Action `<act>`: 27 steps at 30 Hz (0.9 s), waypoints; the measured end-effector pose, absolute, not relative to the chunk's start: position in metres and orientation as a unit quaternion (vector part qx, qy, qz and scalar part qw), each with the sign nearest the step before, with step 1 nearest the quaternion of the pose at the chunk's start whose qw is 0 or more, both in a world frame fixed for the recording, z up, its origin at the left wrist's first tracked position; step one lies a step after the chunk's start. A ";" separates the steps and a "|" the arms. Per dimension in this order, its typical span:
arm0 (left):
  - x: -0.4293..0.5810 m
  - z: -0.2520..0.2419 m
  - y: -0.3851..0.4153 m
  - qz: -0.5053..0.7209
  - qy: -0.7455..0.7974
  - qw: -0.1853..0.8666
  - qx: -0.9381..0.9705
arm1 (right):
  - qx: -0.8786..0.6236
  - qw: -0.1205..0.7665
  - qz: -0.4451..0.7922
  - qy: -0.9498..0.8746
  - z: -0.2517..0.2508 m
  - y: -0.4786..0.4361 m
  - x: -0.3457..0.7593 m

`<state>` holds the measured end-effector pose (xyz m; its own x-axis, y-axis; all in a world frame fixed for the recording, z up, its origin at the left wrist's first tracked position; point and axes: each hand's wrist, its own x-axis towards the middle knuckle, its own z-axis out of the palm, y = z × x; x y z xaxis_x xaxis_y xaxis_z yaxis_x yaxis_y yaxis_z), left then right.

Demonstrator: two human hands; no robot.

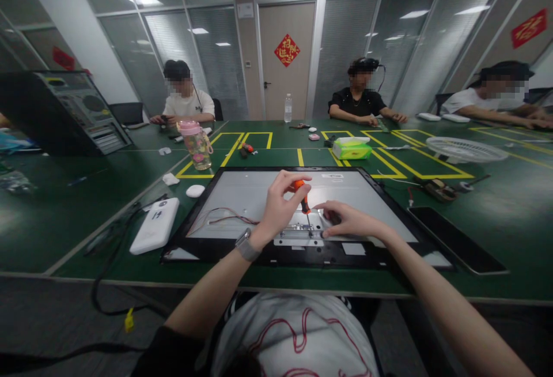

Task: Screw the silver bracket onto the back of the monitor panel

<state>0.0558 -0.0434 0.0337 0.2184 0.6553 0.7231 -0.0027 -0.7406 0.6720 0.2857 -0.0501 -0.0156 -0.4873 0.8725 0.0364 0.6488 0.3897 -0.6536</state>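
Observation:
My left hand (283,201) grips an orange-and-black screwdriver (305,199) by its handle. The shaft points down, its tip at a small metal bracket (298,228) near the front edge of a flat display panel (242,189). This panel lies with its grey metal back up, framed in black. My right hand (345,219) rests over the bracket's right side, index finger and thumb apart. The index finger reaches close to the screwdriver; whether it touches cannot be made out. Thin wires (228,212) run from the bracket area to the panel's left.
Left of the panel lie a white power bank (155,225), a white round case (195,191) and a bottle (197,146). A dark phone-like slab (455,238) is at right, near a motor part (438,188) and fan grille (466,149). A computer tower (64,109) stands far left. Three people sit opposite.

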 end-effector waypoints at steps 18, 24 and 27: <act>0.056 0.037 -0.043 0.553 0.181 0.393 0.711 | -0.465 0.198 0.287 -0.814 -0.015 -0.050 0.286; 0.057 0.033 -0.040 0.556 0.169 0.407 0.705 | -0.464 0.195 0.286 -0.815 -0.015 -0.050 0.285; 0.056 0.033 -0.038 0.553 0.160 0.426 0.697 | -0.468 0.196 0.287 -0.812 -0.016 -0.050 0.285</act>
<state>0.0559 -0.0384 0.0328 0.3364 0.6954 0.6350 -0.2478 -0.5851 0.7721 0.2853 -0.0502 -0.0157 -0.4847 0.8733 0.0497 0.6486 0.3969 -0.6495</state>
